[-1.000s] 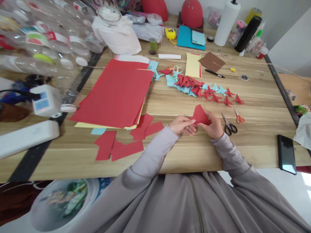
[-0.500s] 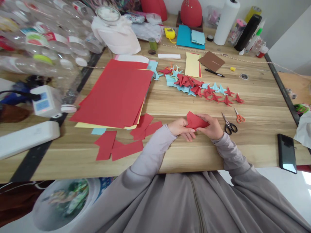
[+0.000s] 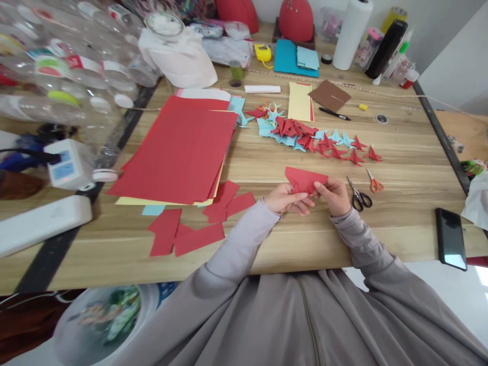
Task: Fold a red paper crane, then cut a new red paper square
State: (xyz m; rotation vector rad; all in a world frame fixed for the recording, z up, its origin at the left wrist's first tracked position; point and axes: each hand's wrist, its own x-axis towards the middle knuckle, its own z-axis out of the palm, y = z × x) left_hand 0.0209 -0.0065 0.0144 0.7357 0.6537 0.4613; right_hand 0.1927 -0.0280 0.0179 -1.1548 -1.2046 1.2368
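A folded piece of red paper [image 3: 305, 178], its long edge turned away from me, is held between both hands above the table. My left hand [image 3: 284, 198] grips its lower left part, thumb on top and fingers beneath. At the right corner, my right hand [image 3: 332, 194] pinches the paper between thumb and fingers. Black-handled scissors [image 3: 358, 195] lie just right of my right hand, beside a smaller orange-handled pair [image 3: 375, 182]. Beyond the hands is a row of folded red and blue paper figures [image 3: 295, 133]. Cut red paper pieces [image 3: 198, 238] lie left of my left forearm.
A stack of large red sheets [image 3: 183, 147] covers the left of the table [image 3: 263, 249]. Plastic bottles [image 3: 87, 71] crowd the far left. A phone [image 3: 451, 239] lies at the right edge. Yellow paper [image 3: 300, 101], brown paper [image 3: 330, 95] and a pen [image 3: 334, 114] lie farther back.
The red paper has turned so that its long edge faces away and more of its surface shows. My right hand has shifted its grip to the right corner.
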